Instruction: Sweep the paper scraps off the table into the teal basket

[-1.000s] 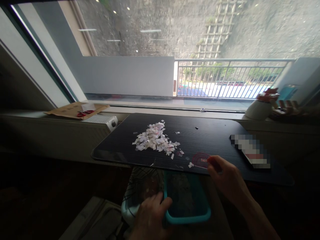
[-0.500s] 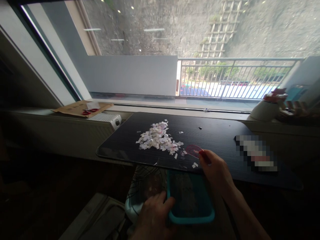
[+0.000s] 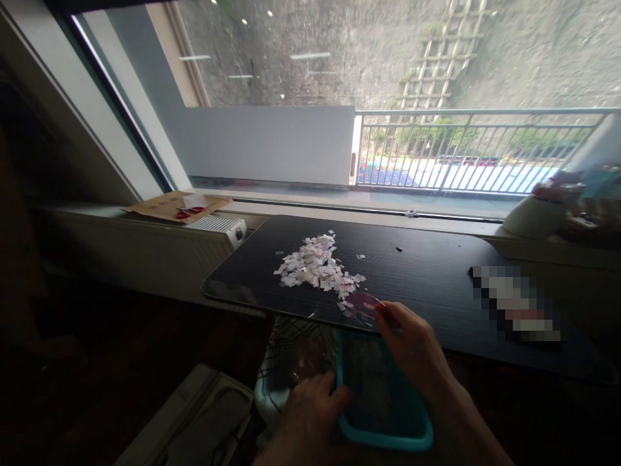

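Note:
Pinched in my right hand (image 3: 412, 336) is a translucent pink, oval, flat piece (image 3: 361, 304), low over the front part of the black table (image 3: 422, 278). Its far end meets a few paper scraps at the near edge of the pile. This pile of small white paper pieces (image 3: 313, 264) lies on the table's left half. Below the front edge, a teal plastic bin (image 3: 388, 442) has its opening facing up. My left hand (image 3: 310, 411) is closed at the bin's left rim, thumb over it; some of its fingers are hidden.
Left of the teal bin stands a pale bin with a striped liner (image 3: 274, 356). A pixelated object (image 3: 517, 304) lies on the table's right. Red-handled scissors (image 3: 189, 212) rest on a brown paper bag (image 3: 155, 206) by the radiator (image 3: 213, 226). A white pot (image 3: 528, 217) stands on the sill.
The pink piece in my right hand has moved left and slightly down, onto scraps at the pile's near edge. My left hand stays at the bin's rim. The whole view has shifted slightly.

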Demonstrator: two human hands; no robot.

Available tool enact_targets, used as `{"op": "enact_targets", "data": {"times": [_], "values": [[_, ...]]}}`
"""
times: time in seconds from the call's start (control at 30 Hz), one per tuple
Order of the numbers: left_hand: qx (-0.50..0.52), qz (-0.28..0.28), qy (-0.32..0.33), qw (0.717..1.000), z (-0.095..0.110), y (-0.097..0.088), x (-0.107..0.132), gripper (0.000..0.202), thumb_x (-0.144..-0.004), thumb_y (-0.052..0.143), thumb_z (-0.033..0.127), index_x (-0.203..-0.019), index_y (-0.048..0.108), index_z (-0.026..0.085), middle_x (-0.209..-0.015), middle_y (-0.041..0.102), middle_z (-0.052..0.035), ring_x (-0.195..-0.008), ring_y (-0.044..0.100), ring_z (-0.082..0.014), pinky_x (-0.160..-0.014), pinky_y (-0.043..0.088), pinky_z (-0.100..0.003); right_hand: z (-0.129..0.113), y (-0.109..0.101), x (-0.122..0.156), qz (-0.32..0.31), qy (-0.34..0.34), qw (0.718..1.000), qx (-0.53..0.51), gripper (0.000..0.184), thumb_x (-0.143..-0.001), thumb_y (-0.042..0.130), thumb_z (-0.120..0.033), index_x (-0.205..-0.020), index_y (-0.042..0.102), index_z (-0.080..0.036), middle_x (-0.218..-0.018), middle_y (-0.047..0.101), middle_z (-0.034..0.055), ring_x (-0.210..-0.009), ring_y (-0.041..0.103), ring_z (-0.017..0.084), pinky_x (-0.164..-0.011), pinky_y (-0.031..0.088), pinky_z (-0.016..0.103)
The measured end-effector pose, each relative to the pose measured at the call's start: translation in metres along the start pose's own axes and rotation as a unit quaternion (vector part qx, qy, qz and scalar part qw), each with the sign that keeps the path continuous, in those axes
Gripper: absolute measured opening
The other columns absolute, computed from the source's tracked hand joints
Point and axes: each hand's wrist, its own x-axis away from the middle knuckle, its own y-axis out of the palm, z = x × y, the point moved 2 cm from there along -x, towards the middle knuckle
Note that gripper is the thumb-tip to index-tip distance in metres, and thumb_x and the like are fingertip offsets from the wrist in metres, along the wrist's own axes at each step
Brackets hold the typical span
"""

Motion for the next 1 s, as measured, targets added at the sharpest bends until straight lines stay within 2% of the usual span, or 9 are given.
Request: {"op": "enact_targets", "data": {"times": [0.1,0.17,0.3,0.37,0.47,0.57,0.77,1.0], "values": [[-0.007,-0.017,0.015,1.000,0.001,0.002,-0.001,0.031,-0.067,0.069,0.040,-0.091,0.054,0.026,-0.093,0.054,-0.0018,-0.083,0.053,-0.0241,-0.064,0.037,-0.032,0.010,-0.005,0.000,0.067,0.010,0.997,0.046,0.017,-0.088,0.048,-0.029,-0.095,0.062,-0.020,-0.088,0.065,0.0026,-0.075,0.060,0.016,-0.066,0.045,0.026],[-0.011,-0.021,0.021,0.999,0.002,0.003,-0.001,0.031,-0.068,0.068,0.043,-0.091,0.054,0.026,-0.092,0.054,-0.0020,-0.083,0.054,-0.0241,-0.064,0.037,-0.032,0.013,-0.005,0.002,0.085,0.010,0.993,0.083,0.018,-0.089,0.047,-0.028,-0.096,0.062,-0.020,-0.091,0.065,0.0032,-0.079,0.060,0.017,-0.068,0.044,0.027],[-0.015,-0.035,0.030,0.999,0.005,-0.001,-0.003,0.033,-0.066,0.072,0.041,-0.090,0.054,0.026,-0.093,0.055,-0.0012,-0.085,0.054,-0.0235,-0.065,0.037,-0.031,0.001,0.002,0.007,0.036,-0.032,0.997,0.063,0.018,-0.090,0.045,-0.027,-0.095,0.062,-0.021,-0.089,0.065,0.0030,-0.079,0.060,0.016,-0.070,0.044,0.027],[-0.019,-0.051,0.036,0.998,0.006,-0.004,-0.003,0.035,-0.067,0.072,0.045,-0.091,0.055,0.027,-0.092,0.055,-0.0006,-0.083,0.054,-0.0234,-0.065,0.038,-0.031,-0.005,0.003,0.010,0.024,-0.039,0.998,0.045,0.018,-0.091,0.045,-0.027,-0.094,0.061,-0.021,-0.087,0.065,0.0026,-0.079,0.060,0.016,-0.070,0.044,0.026],[-0.030,-0.055,0.038,0.997,0.008,-0.006,-0.003,0.037,-0.069,0.070,0.052,-0.092,0.055,0.027,-0.091,0.055,-0.0009,-0.082,0.054,-0.0236,-0.067,0.039,-0.033,-0.005,-0.005,0.015,0.060,-0.018,0.995,0.073,0.017,-0.090,0.047,-0.028,-0.094,0.061,-0.022,-0.087,0.065,0.0024,-0.077,0.060,0.016,-0.069,0.044,0.027],[-0.027,-0.056,0.031,0.998,0.010,-0.005,-0.003,0.035,-0.070,0.069,0.049,-0.091,0.055,0.026,-0.092,0.054,-0.0014,-0.082,0.053,-0.0234,-0.069,0.039,-0.033,-0.001,-0.012,0.025,0.097,-0.007,0.990,0.105,0.016,-0.089,0.048,-0.029,-0.092,0.061,-0.021,-0.086,0.065,0.0026,-0.074,0.060,0.017,-0.067,0.044,0.028],[-0.034,-0.073,0.016,0.997,0.012,-0.007,-0.004,0.037,-0.067,0.073,0.043,-0.095,0.054,0.027,-0.096,0.053,-0.0010,-0.086,0.053,-0.0249,-0.071,0.040,-0.035,-0.016,0.004,0.036,0.056,-0.060,0.996,0.033,0.014,-0.090,0.047,-0.024,-0.094,0.060,-0.021,-0.085,0.064,0.0032,-0.079,0.060,0.016,-0.073,0.045,0.027],[-0.027,-0.063,0.023,0.997,0.011,-0.006,-0.003,0.037,-0.066,0.074,0.041,-0.094,0.054,0.027,-0.094,0.054,-0.0001,-0.085,0.054,-0.0246,-0.070,0.040,-0.035,-0.016,0.010,0.031,0.063,-0.030,0.997,0.027,0.014,-0.089,0.047,-0.025,-0.094,0.060,-0.020,-0.085,0.064,0.0035,-0.077,0.060,0.017,-0.073,0.045,0.028]]}}
